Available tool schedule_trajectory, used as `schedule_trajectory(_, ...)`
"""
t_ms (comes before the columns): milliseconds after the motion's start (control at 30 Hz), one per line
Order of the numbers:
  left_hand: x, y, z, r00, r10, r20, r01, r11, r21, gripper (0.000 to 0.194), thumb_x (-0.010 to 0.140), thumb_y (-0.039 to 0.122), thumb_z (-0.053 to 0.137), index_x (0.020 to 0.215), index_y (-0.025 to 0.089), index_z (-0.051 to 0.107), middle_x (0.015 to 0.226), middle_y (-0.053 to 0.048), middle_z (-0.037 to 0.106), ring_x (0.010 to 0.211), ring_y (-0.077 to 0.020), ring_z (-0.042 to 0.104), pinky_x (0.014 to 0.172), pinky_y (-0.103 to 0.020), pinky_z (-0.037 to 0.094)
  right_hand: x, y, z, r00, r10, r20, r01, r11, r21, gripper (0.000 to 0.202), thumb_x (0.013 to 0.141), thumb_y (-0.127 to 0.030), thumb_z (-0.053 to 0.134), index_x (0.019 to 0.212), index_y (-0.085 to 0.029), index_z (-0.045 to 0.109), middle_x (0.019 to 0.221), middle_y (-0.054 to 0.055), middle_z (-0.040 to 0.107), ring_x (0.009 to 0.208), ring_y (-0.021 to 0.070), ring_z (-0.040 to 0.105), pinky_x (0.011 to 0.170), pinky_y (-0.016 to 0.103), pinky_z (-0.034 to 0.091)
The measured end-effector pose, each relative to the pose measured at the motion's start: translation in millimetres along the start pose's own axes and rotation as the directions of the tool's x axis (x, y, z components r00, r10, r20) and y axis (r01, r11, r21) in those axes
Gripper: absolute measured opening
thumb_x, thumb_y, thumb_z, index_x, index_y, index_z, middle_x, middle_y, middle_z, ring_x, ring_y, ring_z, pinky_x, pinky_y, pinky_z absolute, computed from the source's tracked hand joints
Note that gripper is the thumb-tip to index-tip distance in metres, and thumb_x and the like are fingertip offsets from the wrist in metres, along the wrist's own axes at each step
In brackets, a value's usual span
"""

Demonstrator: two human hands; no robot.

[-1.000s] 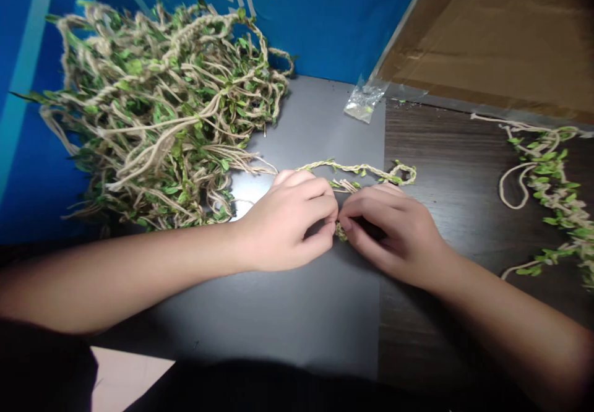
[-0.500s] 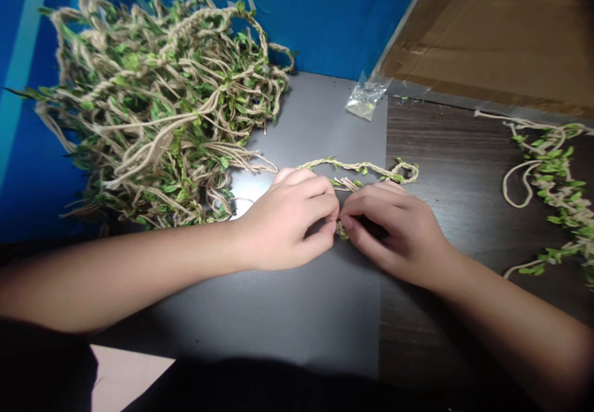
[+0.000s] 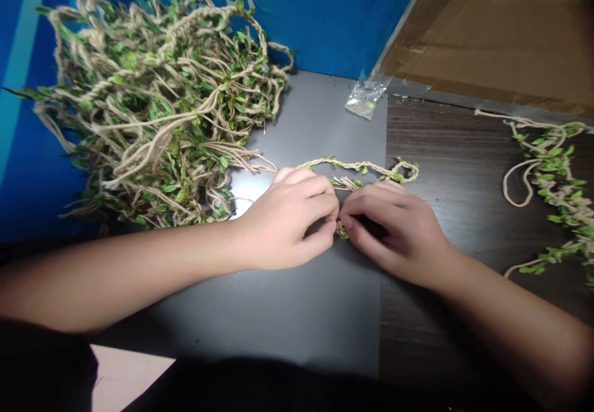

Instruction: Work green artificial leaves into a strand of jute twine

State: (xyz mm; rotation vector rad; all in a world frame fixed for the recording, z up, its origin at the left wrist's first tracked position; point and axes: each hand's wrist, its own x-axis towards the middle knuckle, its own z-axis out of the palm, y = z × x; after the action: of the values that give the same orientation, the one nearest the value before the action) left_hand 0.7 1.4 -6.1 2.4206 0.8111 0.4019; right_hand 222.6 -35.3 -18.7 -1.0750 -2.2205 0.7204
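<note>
A braided cord with small green leaves (image 3: 355,166) lies across the grey sheet, with a loop at its right end. Its near part runs under and between both hands. My left hand (image 3: 297,217) is closed, thumb and fingers pinching the cord near its right side. Facing it, my right hand (image 3: 394,229) also pinches the cord, fingertips almost touching those of the left. Only a small leafy bit of cord shows between the fingertips; the rest of the grip is hidden. Cut-looking cord ends (image 3: 347,183) stick out just beyond the hands.
A big heap of leafy cords (image 3: 176,109) fills the left, against a blue printed panel (image 3: 325,22). A small clear plastic bag (image 3: 366,98) lies by a cardboard box (image 3: 501,34). More leafy cord (image 3: 563,180) lies at right on the dark wood table (image 3: 445,140). The grey sheet (image 3: 288,319) lies beneath.
</note>
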Motion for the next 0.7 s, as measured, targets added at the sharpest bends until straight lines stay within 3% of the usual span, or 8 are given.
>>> schedule_trajectory(700,-0.2,0.0,-0.2,1.0,0.001,-0.002,-0.001,1.0,0.006,0.013,0.093,0.023,0.055,0.087,0.019,0.066,0.095,-0.002,0.066,0.097,-0.0209,0.057,0.089,-0.038,0.037,-0.3,-0.5,-0.4,1.0,0.001,0.001,-0.001,1.0,-0.004,0.007,0.092,-0.015,0.063,0.093,-0.022,0.062,0.088,0.002,0.069,0.081,0.0172,0.06,0.078,0.036,0.043)
